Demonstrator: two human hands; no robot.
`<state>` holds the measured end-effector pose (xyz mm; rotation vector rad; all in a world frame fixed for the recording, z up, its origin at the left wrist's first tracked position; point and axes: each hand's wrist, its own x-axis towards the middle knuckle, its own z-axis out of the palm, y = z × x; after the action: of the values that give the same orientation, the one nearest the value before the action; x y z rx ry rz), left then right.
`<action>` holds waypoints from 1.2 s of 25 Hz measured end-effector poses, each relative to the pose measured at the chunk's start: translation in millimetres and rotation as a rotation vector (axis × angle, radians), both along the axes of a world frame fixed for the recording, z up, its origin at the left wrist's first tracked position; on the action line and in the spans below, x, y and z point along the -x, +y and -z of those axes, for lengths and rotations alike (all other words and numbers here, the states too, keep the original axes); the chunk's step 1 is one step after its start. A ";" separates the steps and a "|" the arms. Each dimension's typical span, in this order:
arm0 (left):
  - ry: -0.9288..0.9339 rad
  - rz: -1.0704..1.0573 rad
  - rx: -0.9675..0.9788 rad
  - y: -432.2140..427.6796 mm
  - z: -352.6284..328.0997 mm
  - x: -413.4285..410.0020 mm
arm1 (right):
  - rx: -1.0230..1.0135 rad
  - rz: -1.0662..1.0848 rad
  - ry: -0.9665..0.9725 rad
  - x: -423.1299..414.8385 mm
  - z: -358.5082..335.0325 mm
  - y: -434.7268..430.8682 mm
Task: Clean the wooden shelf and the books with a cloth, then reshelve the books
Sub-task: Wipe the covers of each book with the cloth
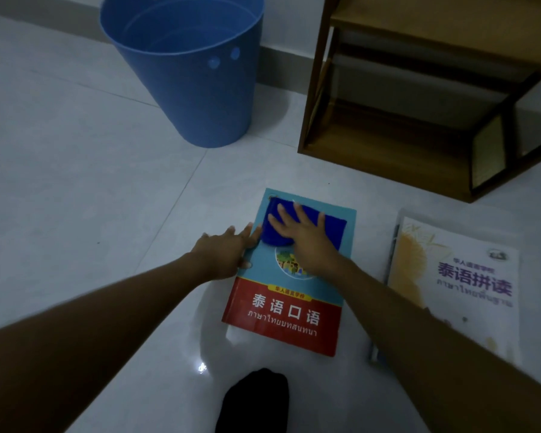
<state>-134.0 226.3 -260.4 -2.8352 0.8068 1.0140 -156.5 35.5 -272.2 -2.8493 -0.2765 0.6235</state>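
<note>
Blue-and-red book [289, 307] flat on floor, dead ahead, long axis running away from the person. Blue cloth [331, 228] on its far end. Right hand [303, 237] flat on cloth, fingers spread, pressing. Left hand [224, 251] fingers straight, bracing book's left edge. Likely next wipe: toward the body, along the cover. Second book [456, 285] just right; shelf [388, 157] beyond, bucket [194, 89] far left.
</note>
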 end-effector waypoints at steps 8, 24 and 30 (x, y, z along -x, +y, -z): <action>-0.013 -0.004 0.049 5.8 11.1 -0.1 | 0.046 -0.014 0.056 51.1 13.0 -34.8; 0.004 -0.721 0.562 -26.3 1.4 30.1 | -0.140 0.379 0.227 14.9 -10.0 -40.0; 0.183 -0.984 0.720 -32.8 -17.6 21.8 | -0.419 0.500 0.181 17.5 -2.5 -44.0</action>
<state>-155.8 193.4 -242.8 -3.9076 -0.4547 1.2216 -174.1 -8.5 -269.7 -2.3074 0.2959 0.6197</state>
